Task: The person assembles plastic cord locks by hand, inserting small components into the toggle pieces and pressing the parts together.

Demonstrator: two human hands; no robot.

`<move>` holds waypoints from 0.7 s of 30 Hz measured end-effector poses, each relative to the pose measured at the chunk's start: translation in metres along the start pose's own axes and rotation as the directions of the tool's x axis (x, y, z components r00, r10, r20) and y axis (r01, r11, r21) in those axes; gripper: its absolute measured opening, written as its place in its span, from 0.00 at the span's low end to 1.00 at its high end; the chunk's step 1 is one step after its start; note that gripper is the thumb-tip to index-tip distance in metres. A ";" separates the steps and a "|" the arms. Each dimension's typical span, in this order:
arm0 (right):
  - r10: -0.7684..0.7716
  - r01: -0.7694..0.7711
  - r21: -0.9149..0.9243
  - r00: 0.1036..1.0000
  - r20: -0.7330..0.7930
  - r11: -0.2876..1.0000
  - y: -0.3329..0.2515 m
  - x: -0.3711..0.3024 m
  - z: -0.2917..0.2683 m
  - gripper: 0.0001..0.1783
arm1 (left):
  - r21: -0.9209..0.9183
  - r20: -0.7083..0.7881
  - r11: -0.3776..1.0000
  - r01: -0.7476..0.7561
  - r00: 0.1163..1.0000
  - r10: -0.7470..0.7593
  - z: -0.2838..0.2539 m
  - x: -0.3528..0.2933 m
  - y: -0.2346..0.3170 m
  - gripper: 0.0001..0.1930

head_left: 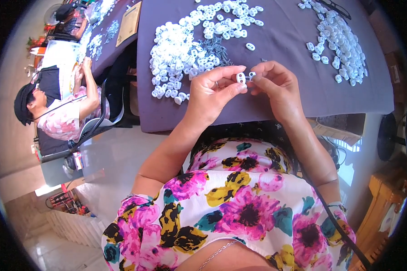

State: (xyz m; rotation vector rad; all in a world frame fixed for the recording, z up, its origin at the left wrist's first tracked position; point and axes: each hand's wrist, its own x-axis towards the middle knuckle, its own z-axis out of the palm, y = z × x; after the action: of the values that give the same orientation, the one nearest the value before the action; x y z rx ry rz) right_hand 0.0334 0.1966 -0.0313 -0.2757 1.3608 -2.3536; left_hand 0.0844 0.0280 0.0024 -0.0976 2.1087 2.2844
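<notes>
Left hand (211, 92) pinching white two-holed piece (241, 77), right hand (278, 90) pinching smaller part (252, 74), near front edge of worktop (285, 36), likely for fine control.

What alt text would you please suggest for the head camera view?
A person's left hand pinches a white two-holed piece beside a small white part in the right hand, above a dark cloth. Similar pieces form a left pile and a right pile; a co-worker sits at far left.
</notes>
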 end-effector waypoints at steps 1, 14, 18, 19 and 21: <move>0.000 0.000 0.000 1.000 0.000 1.000 0.000 0.000 0.000 0.04 | 0.039 0.001 0.999 -0.010 1.000 0.010 0.000 -0.001 0.001 0.17; 0.024 -0.022 -0.045 0.999 0.035 0.999 -0.006 0.001 -0.003 0.05 | 0.047 0.002 0.999 -0.015 1.000 0.014 0.003 -0.001 0.000 0.15; 0.039 -0.038 -0.050 0.999 0.031 0.998 -0.005 0.001 -0.004 0.05 | 0.055 -0.001 0.998 -0.012 1.000 0.012 0.002 -0.001 -0.001 0.16; 0.040 -0.038 -0.050 0.999 0.030 0.998 -0.006 0.001 -0.004 0.05 | 0.075 0.002 0.997 -0.012 1.000 0.012 0.000 -0.001 -0.001 0.16; 0.039 -0.037 -0.057 0.999 0.024 0.998 -0.006 0.002 -0.004 0.05 | 0.095 0.006 0.995 -0.012 1.000 0.011 0.000 0.000 -0.001 0.17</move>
State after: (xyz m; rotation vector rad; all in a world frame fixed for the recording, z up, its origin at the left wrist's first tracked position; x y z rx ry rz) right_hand 0.0291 0.2016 -0.0280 -0.2926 1.4098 -2.2758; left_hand 0.0847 0.0277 0.0014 -0.0765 2.2162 2.1834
